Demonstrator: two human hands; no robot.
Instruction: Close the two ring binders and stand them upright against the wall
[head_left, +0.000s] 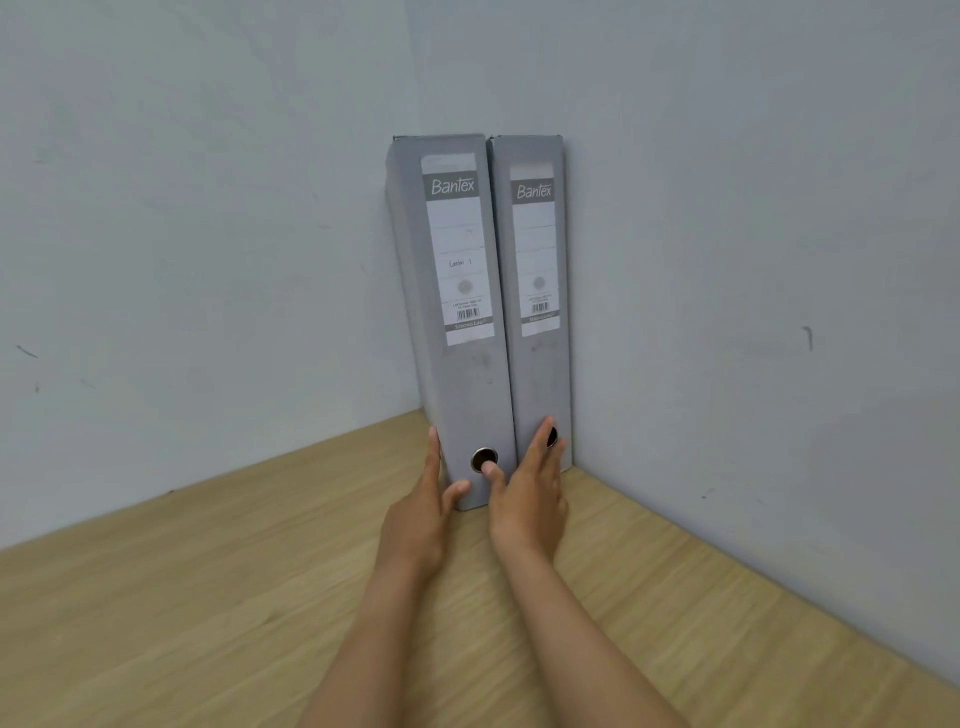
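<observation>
Corner of two pale walls, wood-grain desk (182, 597) below. Left hand (423, 512): open and flat, fingers laid along the outer left side of the left binder (454, 322) near its foot, thumb curled onto the spine's lower edge; steadying, not gripping. Left binder closed, upright, spine outward, standing in the corner, its top seeming to lean back to the wall. Right hand (530, 493): open, fingers spread, thumb tip touching the metal-ringed finger hole (484, 459) of the left binder, fingertips pressed on the lower spine of the right binder (535, 312) and partly covering its own hole; holds nothing. Right binder closed, upright, touching the left binder on one side and close against the right wall (753, 260) on the other. Task looks nearly complete. Risks, as judged: if the hands lift off unevenly, the left binder, with no support on its outer side, could tip leftward; a foot pushed too far in could slide on the smooth desk and let a binder fall forward. Writing: both spine labels read "Bantex" at top and "Strong-Line" at bottom, with barcode above; left label has a handwritten line, possibly "Lantai 1", not certain. Smaller print unreadable.
</observation>
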